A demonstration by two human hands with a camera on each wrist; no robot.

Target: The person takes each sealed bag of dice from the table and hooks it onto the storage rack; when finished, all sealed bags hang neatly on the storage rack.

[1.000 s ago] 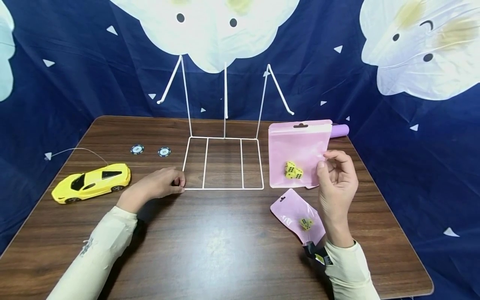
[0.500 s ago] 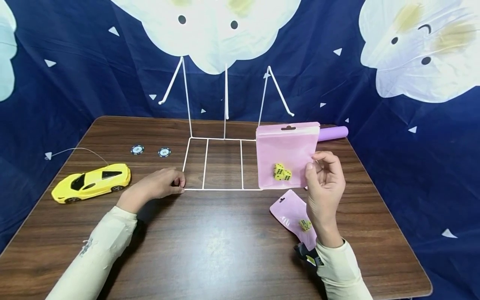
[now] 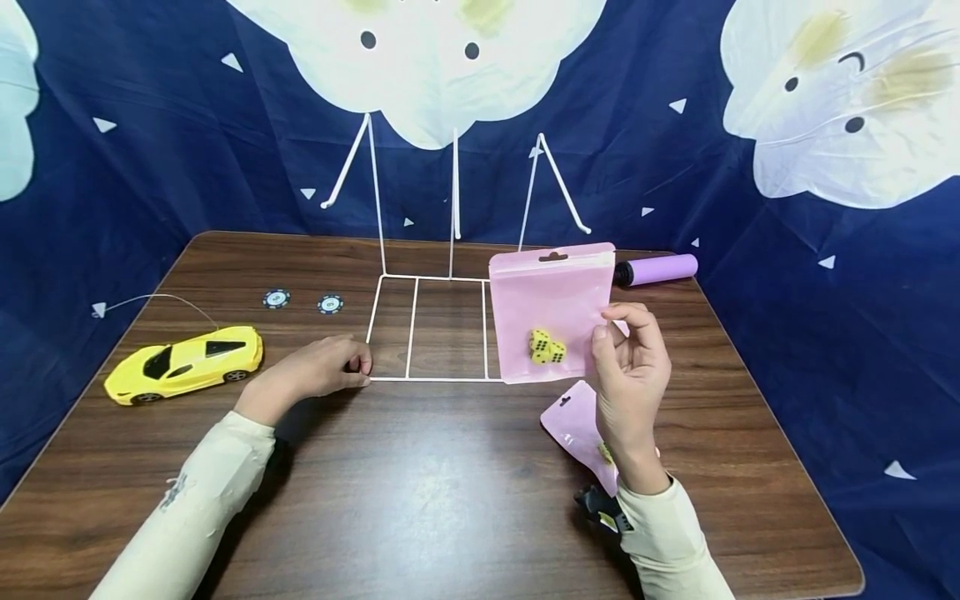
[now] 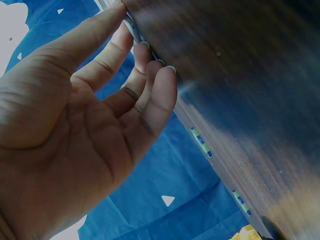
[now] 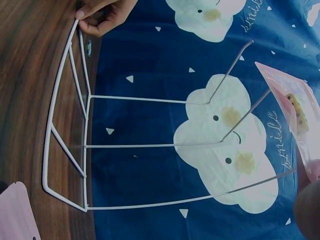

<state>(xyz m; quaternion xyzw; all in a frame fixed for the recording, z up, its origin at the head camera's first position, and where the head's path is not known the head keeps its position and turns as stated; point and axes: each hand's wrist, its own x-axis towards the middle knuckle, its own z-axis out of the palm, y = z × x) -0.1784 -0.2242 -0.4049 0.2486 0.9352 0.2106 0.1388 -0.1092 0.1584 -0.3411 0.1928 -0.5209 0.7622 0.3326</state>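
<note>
Down at the near edge of the table (image 3: 420, 500), both pale sleeves reach in, the right one with a small black device (image 3: 596, 502) at its wrist. Just beyond it a pink bag (image 3: 572, 425) lies on the wood, partly covered by the right forearm. And here's the right hand (image 3: 633, 367), raised, wrist low and palm turned inward, thumb and fingertips pinched together on the right edge of the upright bag (image 3: 551, 308). Yellow dice (image 3: 546, 347) sit low inside it. From the head view that bag covers part of the rack's right side; whether they touch, I can't tell.

Across to the left hand (image 3: 315, 367): forearm slanting inward, back of the hand up, thumb and fingers closed on the near left corner of the white wire rack (image 3: 412, 329). A yellow car (image 3: 186, 364) stands left of that hand. Farther off, two chips (image 3: 330, 303) lie flat, a purple tube (image 3: 662, 269) rests at far right, and blue cloth (image 3: 630, 167) hangs behind.
</note>
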